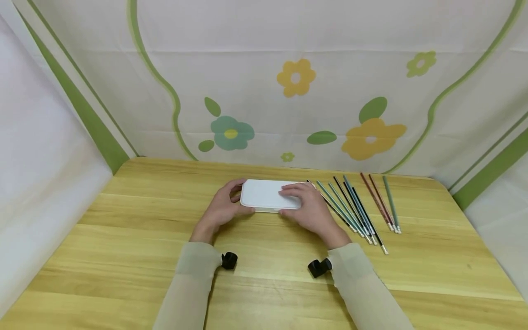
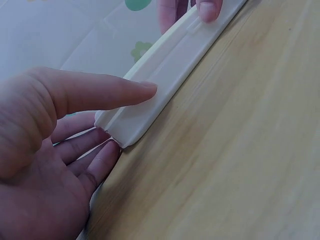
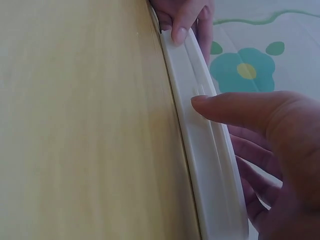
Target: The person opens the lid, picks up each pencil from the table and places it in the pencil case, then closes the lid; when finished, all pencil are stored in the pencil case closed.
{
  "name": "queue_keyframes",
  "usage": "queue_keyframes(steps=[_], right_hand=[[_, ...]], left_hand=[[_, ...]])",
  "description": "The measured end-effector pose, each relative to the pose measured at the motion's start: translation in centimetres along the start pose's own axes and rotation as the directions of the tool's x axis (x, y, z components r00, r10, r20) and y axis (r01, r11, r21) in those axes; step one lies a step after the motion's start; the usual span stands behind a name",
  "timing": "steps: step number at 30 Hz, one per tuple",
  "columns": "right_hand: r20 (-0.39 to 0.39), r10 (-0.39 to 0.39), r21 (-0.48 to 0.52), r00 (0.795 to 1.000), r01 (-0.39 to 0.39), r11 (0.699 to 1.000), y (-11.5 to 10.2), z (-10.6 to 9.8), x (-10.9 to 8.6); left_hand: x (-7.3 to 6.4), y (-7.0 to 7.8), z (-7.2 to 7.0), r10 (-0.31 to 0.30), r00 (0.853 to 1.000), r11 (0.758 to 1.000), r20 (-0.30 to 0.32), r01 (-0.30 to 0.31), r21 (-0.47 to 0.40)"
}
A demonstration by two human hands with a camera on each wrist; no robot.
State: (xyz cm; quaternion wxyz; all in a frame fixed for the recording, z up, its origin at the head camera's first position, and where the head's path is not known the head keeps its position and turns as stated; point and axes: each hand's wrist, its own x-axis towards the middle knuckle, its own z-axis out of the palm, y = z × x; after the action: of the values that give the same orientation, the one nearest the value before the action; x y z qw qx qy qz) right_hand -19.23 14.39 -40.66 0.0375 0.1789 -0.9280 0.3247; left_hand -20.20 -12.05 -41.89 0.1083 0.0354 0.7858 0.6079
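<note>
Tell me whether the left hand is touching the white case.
Touching: the left wrist view shows the left hand with its fingertips against the white case at its end.

White case (image 1: 261, 195) partly hidden behind the hands (image 1: 311, 210), sleeves (image 1: 187, 286) cut off at the head view's bottom.

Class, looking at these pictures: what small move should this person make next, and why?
Probably try easing the white case open with the right grip, the left grip steadying its other end. The case looks shut, both thumbs are at its near side, and pencils lie loose on the table to its right.
</note>
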Motion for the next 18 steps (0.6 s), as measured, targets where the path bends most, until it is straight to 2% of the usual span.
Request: queue_keyframes(steps=[4, 6, 8, 13, 15, 18], right_hand=[[0.0, -0.026, -0.064, 1.0, 0.026, 0.998, -0.4, 0.1, -0.1], [0.01, -0.057, -0.147, 0.998, 0.058, 0.987, -0.9, 0.0, -0.1], [0.024, -0.096, -0.248, 0.995, 0.099, 0.964, -1.6, -0.1, -0.1], [0.062, -0.22, -0.489, 0.973, 0.222, 0.844, -3.3, 0.0, 0.2], [0.078, -0.257, -0.548, 0.963, 0.257, 0.796, -3.6, 0.1, 0.3], [0.096, -0.287, -0.598, 0.953, 0.286, 0.748, -3.8, 0.3, 0.4]], left_hand=[[0.0, -0.1, 0.0, -0.003, 1.0, 1.0, -0.004, 0.003, 0.006], [0.0, -0.1, -0.1, 0.003, 1.0, 1.0, -0.004, -0.003, 0.019], [0.0, -0.1, -0.1, 0.014, 1.0, 0.999, -0.001, -0.014, 0.033], [-0.1, 0.0, -0.1, 0.024, 1.0, 0.998, 0.004, -0.024, 0.053], [-0.1, 0.0, 0.0, 0.019, 1.0, 0.999, -0.002, -0.019, 0.049], [-0.1, 0.1, 0.0, 0.024, 1.0, 0.999, -0.003, -0.024, 0.045]])
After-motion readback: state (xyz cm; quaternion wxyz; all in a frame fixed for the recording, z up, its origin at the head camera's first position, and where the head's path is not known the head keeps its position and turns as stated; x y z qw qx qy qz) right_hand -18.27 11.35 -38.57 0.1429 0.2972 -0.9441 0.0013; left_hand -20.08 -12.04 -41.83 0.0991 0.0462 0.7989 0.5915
